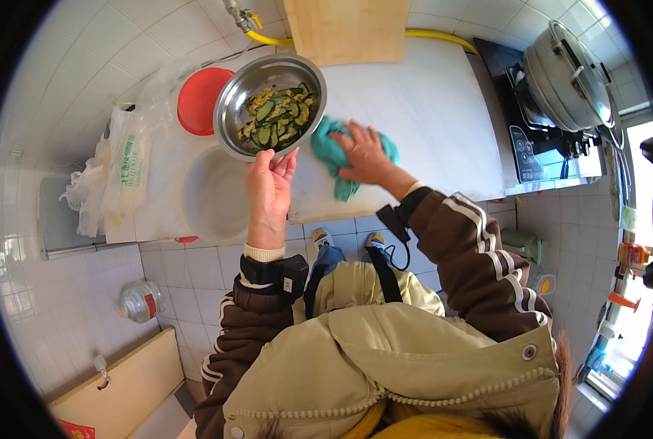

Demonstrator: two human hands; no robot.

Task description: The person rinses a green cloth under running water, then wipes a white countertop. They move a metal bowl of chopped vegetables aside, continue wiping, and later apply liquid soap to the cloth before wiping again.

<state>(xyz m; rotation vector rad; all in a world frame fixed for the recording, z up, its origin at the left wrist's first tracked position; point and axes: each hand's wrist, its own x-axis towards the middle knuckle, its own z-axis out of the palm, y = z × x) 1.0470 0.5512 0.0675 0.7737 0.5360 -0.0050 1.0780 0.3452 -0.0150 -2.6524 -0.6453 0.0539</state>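
A stainless-steel bowl (228, 110) of sliced cucumber with egg (277, 116) is tilted above the counter. My left hand (271, 186) grips its near rim, thumb on top and fingers beneath. To the right, my right hand (366, 156) presses a bunched teal cloth (329, 151) against the white countertop (441, 120). Its fingers are spread over the cloth, and the palm hides part of it. Behind the bowl, a red round dish (197, 104) is partly covered.
A pale round basin (214, 192) is at the counter's front edge. Plastic bags (123, 175) crowd the left end. A wooden board (345, 30) stands at the back, before a yellow hose (433, 34). On the right, a lidded steel pot (562, 82) sits on the black cooktop (529, 153).
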